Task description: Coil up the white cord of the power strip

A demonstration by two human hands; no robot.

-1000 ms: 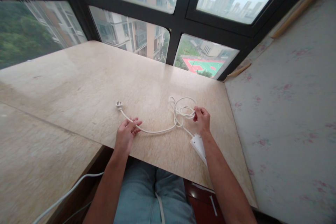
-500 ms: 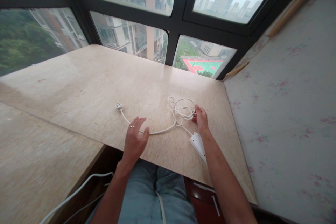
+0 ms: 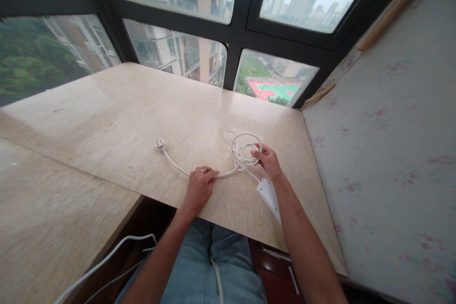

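Observation:
A white power cord lies across the beige stone counter, its plug at the left end. My left hand, with a ring on one finger, is closed round the cord between the plug and the loops. The loops of cord lie in a loose coil right of it. My right hand pinches the right side of that coil between thumb and fingers. The cord runs to a white power strip, partly hidden under my right forearm.
The beige counter reaches back to dark-framed windows. A wallpapered wall stands on the right. At the lower left, another white cable hangs by a dark gap below the counter. A dark red drawer is beneath the front edge.
My left hand has moved right and down onto the cord and closed on it. My right hand has shifted slightly left, gripping the coil, whose loops have drawn closer together.

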